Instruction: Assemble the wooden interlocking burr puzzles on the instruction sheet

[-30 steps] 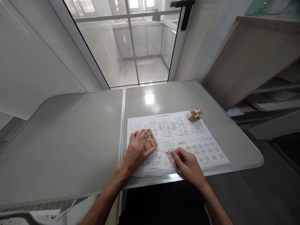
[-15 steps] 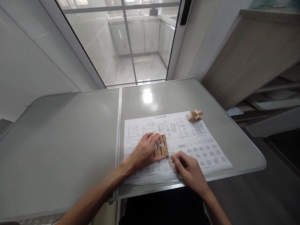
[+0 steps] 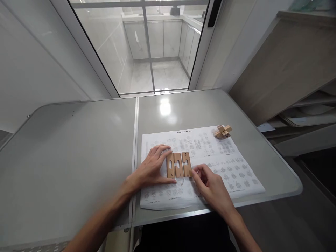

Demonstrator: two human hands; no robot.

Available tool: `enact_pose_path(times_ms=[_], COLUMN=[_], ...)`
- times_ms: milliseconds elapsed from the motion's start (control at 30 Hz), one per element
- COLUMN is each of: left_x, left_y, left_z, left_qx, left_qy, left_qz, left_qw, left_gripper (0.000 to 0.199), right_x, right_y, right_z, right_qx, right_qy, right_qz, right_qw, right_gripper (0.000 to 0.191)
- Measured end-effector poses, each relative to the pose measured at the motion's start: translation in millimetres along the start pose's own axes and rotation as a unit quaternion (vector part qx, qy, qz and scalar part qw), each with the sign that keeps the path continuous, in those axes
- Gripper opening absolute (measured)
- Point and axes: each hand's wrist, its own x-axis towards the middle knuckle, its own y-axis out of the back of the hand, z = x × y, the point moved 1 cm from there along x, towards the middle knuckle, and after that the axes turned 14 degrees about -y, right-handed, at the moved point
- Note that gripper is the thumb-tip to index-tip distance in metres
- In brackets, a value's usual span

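Three flat wooden puzzle pieces lie side by side on a printed sheet (image 3: 162,203). The left piece (image 3: 168,173) has a closed slot and is marked 2. The middle piece (image 3: 179,173) is marked 1, and the right piece (image 3: 187,156) carries a 3-like mark; both have cut-outs. My left hand (image 3: 151,166) is open around the left piece, fingertips by its top end and thumb by its bottom. My right hand (image 3: 210,182) is closed in a pinch at the right piece's lower right corner, where a small bit of wood shows at the fingertips.
An assembled wooden burr puzzle (image 3: 223,132) sits on the sheet's far right corner. The sheet, with rows of small diagrams, lies on a grey folding table (image 3: 86,157) with a seam left of the paper. A glass door (image 3: 157,49) stands behind, shelves (image 3: 309,112) at the right.
My left hand has drawn back leftward off the pieces, uncovering all three. My right hand has come up to the right piece's corner. The view has shifted slightly.
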Motion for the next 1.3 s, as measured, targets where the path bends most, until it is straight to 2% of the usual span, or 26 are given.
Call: enact_pose_path(times_ms=[233,367,467,600,767,900,1033,1300], left_x=[-2,-4,-5,-5,-6,-8,-8,-6], left_y=[2.7,2.3,1.3,-0.1,-4.5,-10.7,-16.1,-15.6], left_z=[1,1,2,5,6,5,4,4], left_qx=[-0.024,-0.023,-0.020,-0.048,-0.153,-0.251,-0.328,-0.410], left_qy=[0.016,0.014,0.002,0.016,0.062,0.071,0.066,0.044], left_qz=[0.009,0.023,0.044,0.092,0.164,0.192,0.208,0.199], left_qw=[1.000,0.999,0.999,0.994,0.973,0.946,0.919,0.889], left_gripper=[0.087,0.089,0.092,0.098,0.099,0.095,0.093,0.093], right_x=[15,16,16,15,9,0,-3,-1], right_y=[-12,-15,-16,-12,-4,-5,-10,-9], right_z=[-11,-19,-23,-23,-20,-22,-21,-12], right_qx=[-0.116,-0.144,-0.156,-0.123,0.071,0.206,0.282,0.335], right_qy=[-0.049,-0.064,-0.077,-0.092,-0.070,-0.076,-0.088,-0.110], right_qz=[0.054,0.078,0.074,0.038,-0.031,-0.137,-0.245,-0.282], right_qw=[0.991,0.984,0.982,0.987,0.995,0.966,0.923,0.893], right_gripper=[0.032,0.024,0.025,0.036,0.052,0.053,0.051,0.046])
